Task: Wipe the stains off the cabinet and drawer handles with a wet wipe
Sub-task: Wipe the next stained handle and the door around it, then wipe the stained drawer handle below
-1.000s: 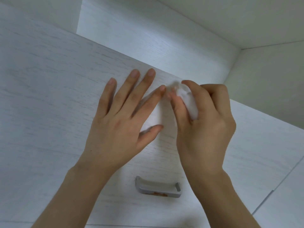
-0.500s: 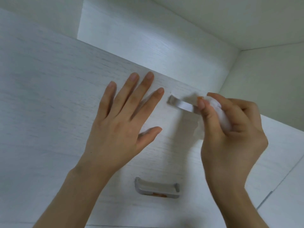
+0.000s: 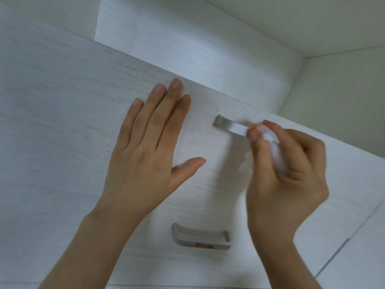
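Left hand [image 3: 145,155] flat on white drawer front [image 3: 62,122], fingers together, thumb splayed; unmoved since half second ago. Right hand [image 3: 285,176] pinches bunched wet wipe [image 3: 273,149] between thumb and curled fingers, pressed on right end of upper handle [image 3: 231,127] near front's top edge; more of bar is bare than before. Orange smear at wipe tip. Lower handle [image 3: 201,236] near bottom edge, orange stain on rim, unchanged.

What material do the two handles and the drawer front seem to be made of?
Upper handle and lower handle: probably brushed metal, grey with a dull sheen. Drawer front: likely white wood-grain laminate, showing fine printed streaks; real wood cannot be excluded.
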`<move>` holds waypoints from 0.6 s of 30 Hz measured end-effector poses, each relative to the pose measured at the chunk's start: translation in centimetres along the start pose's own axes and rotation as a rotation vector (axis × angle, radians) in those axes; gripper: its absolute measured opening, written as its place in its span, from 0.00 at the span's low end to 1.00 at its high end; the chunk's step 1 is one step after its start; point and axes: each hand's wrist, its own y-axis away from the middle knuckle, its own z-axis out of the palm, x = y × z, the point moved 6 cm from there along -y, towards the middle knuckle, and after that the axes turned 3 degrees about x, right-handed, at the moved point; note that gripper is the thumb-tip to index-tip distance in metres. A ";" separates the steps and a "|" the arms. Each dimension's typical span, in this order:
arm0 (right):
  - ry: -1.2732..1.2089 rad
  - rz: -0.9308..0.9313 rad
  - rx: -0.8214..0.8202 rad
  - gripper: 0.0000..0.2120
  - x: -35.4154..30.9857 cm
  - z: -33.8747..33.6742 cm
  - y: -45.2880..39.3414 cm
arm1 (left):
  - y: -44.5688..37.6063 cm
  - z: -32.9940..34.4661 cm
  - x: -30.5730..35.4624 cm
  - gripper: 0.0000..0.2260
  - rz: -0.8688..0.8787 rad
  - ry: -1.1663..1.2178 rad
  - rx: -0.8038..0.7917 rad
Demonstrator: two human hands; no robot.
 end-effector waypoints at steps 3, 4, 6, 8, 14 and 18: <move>-0.038 0.241 0.016 0.07 2.8 -1.6 -0.6 | 0.1 0.0 0.1 0.35 -0.007 0.004 -0.013; -0.074 0.331 0.018 0.05 3.5 -2.0 -0.7 | 0.0 0.0 0.2 0.35 -0.006 0.005 -0.015; -0.203 0.521 -0.009 0.04 4.7 -2.0 -0.7 | 0.0 0.0 0.3 0.34 -0.001 0.008 -0.021; -0.382 0.685 -0.037 0.08 5.2 -1.8 -0.5 | 0.2 -0.1 0.4 0.33 0.021 -0.003 -0.027; -0.456 0.925 -0.130 0.15 6.4 -2.8 3.2 | 5.3 -0.9 0.3 0.25 0.150 0.021 -0.133; -0.348 0.966 -0.196 0.14 6.6 -4.1 7.6 | 10.9 -1.1 0.0 0.26 0.217 -0.020 -0.250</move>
